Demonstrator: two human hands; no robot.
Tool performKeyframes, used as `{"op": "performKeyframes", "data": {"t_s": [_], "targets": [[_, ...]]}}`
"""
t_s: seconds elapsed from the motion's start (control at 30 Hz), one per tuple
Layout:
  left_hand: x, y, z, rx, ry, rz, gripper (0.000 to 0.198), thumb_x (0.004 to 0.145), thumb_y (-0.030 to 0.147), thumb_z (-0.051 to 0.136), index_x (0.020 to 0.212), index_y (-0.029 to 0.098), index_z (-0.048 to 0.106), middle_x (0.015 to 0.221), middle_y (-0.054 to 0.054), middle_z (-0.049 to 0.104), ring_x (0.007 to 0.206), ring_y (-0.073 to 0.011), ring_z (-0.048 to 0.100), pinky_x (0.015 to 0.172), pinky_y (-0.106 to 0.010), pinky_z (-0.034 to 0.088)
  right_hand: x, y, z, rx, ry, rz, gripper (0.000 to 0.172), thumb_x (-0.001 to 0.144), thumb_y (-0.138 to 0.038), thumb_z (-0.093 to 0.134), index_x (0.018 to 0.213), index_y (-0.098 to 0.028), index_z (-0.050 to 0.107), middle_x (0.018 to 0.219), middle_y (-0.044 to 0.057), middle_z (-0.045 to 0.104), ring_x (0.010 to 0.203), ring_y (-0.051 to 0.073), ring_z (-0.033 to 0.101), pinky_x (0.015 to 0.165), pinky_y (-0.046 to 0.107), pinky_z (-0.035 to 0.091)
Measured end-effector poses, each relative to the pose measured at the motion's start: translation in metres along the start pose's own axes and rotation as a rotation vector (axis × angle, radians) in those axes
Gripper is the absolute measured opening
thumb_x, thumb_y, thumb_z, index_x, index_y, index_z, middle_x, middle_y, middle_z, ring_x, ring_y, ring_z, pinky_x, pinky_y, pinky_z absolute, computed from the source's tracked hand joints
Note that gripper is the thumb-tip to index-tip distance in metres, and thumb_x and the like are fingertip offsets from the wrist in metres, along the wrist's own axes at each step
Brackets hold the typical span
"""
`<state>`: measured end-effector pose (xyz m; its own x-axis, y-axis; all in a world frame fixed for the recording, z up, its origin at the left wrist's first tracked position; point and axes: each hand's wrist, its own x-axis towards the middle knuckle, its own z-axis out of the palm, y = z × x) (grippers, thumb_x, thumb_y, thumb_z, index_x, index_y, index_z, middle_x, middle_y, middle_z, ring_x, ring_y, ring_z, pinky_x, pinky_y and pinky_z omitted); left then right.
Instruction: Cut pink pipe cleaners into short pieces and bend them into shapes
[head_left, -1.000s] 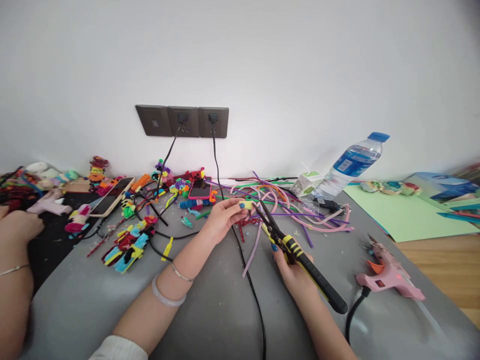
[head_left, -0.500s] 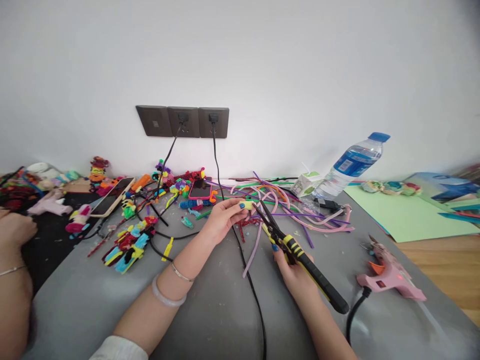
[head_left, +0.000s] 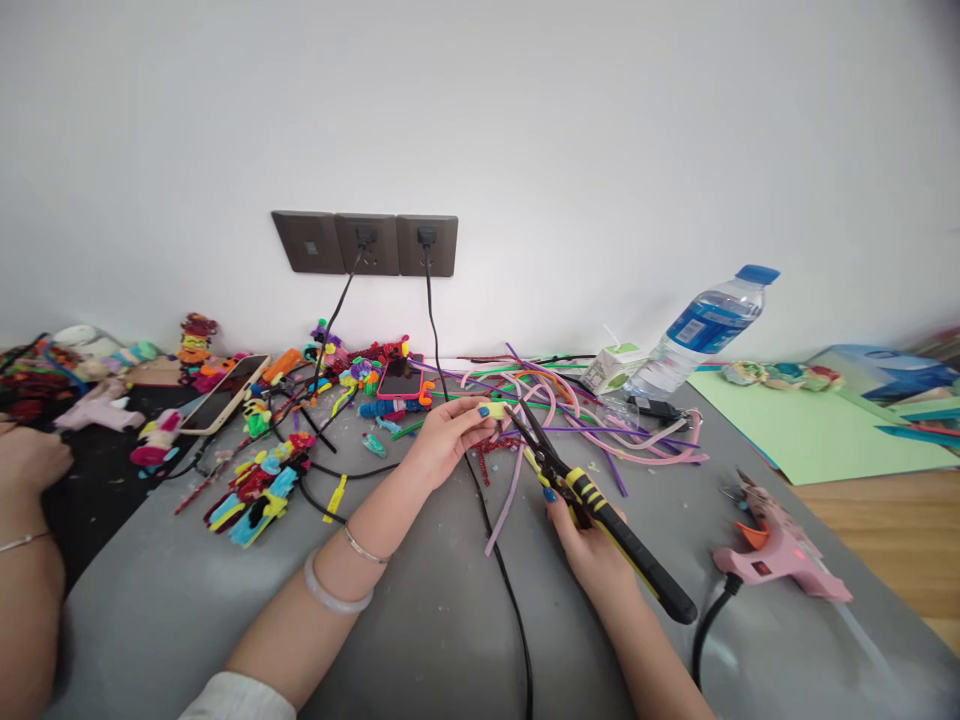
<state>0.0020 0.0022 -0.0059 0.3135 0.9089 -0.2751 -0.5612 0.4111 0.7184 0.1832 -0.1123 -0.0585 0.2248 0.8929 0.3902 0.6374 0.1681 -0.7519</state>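
Between thumb and fingers, my left hand (head_left: 448, 435) pinches a small yellow fuzzy piece (head_left: 495, 411), which looks like pipe cleaner. My right hand (head_left: 589, 555) is closed around black-and-yellow pliers (head_left: 600, 510); their long dark jaws point up and left, parted a little, with one tip at the yellow piece. Whether the jaw touches it I cannot tell. Beyond both hands lies a tangle of pink, purple and green pipe cleaners (head_left: 555, 405). A single lilac strip (head_left: 507, 505) hangs toward me below the jaws.
On the right lies a pink glue gun (head_left: 780, 560) with a black cord. Behind it stand a tilted water bottle (head_left: 701, 330) and a small carton (head_left: 615, 368). A black cable (head_left: 499, 560) crosses the table. Colourful pipe-cleaner figures (head_left: 259, 490) and another person's hand (head_left: 34, 460) are at left.
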Motion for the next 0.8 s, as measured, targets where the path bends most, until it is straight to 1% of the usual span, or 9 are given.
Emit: {"op": "performKeyframes", "data": {"t_s": [0.13,0.33,0.5,0.57,0.7,0.8], "targets": [[0.000,-0.001,0.000,-0.001,0.002,-0.001,0.009,0.076,0.004,0.072,0.083,0.009,0.071,0.069,-0.004,0.072,0.061,-0.0111,0.069,0.068,-0.023,0.057,-0.001,0.003,0.001,0.006,-0.005,0.016,0.033,0.089,-0.042,0.056,0.105,-0.016,0.069,0.061,0.003,0.068,0.046,0.017,0.061,0.048,0.024,0.050],[0.001,-0.001,0.000,-0.008,-0.007,-0.005,0.008,0.076,0.004,0.071,0.083,0.009,0.071,0.069,-0.004,0.072,0.061,-0.0114,0.069,0.068,-0.023,0.057,-0.001,0.007,0.002,0.033,0.022,0.031,0.034,0.087,-0.045,0.057,0.104,-0.018,0.068,0.070,0.006,0.072,0.058,0.021,0.069,0.058,0.027,0.056],[0.001,0.000,0.000,-0.010,-0.005,-0.004,0.010,0.076,0.004,0.072,0.083,0.009,0.071,0.070,-0.004,0.072,0.061,-0.0115,0.069,0.068,-0.023,0.057,0.000,0.008,0.002,0.030,0.034,0.031,0.036,0.087,-0.047,0.057,0.107,-0.019,0.069,0.084,0.009,0.076,0.068,0.022,0.072,0.061,0.028,0.057],[0.001,0.000,-0.001,-0.007,-0.008,-0.003,0.010,0.076,0.004,0.072,0.084,0.009,0.071,0.070,-0.004,0.072,0.061,-0.0116,0.069,0.068,-0.023,0.057,0.001,0.009,0.002,0.034,0.028,0.025,0.037,0.087,-0.048,0.057,0.107,-0.019,0.069,0.085,0.009,0.076,0.071,0.023,0.072,0.062,0.028,0.057],[0.001,0.000,-0.001,-0.004,-0.008,-0.003,0.008,0.077,0.003,0.069,0.083,0.009,0.071,0.070,-0.003,0.072,0.061,-0.0108,0.069,0.067,-0.022,0.057,0.001,0.011,0.002,0.053,0.020,0.027,0.038,0.087,-0.049,0.056,0.106,-0.019,0.069,0.082,0.008,0.076,0.071,0.023,0.071,0.062,0.028,0.057],[0.001,0.000,0.000,0.000,-0.006,-0.003,0.008,0.076,0.004,0.071,0.082,0.010,0.070,0.069,-0.003,0.072,0.060,-0.0106,0.069,0.066,-0.022,0.057,0.000,0.011,0.001,0.053,0.019,0.017,0.036,0.088,-0.048,0.056,0.107,-0.020,0.069,0.085,0.008,0.076,0.074,0.024,0.072,0.066,0.030,0.058]]}}
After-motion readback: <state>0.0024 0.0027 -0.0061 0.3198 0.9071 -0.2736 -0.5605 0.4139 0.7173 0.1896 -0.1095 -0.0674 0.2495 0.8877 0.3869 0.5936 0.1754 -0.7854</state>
